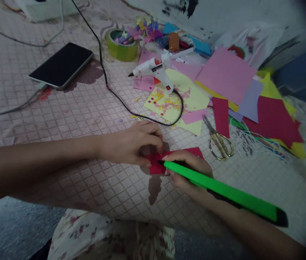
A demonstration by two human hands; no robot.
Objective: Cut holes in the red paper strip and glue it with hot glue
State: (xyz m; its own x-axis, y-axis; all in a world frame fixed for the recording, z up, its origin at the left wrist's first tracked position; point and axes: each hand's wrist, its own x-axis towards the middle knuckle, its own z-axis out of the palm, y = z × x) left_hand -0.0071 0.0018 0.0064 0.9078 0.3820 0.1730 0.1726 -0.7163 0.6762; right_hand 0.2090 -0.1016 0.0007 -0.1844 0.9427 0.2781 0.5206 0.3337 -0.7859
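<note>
Red strip [157, 168], outcome hidden

Near the table's [74, 112] front edge, half-curled left hand [142, 142] touches the strip, grip unclear; right hand [196, 161] grasps green tool [228, 186], tip there. Scraps [164, 101] look cut; any mark is concealed.

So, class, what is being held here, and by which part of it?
The right hand holds the green pen-like tool near its dark-tipped front end; the left hand touches the red strip's left end.
</note>
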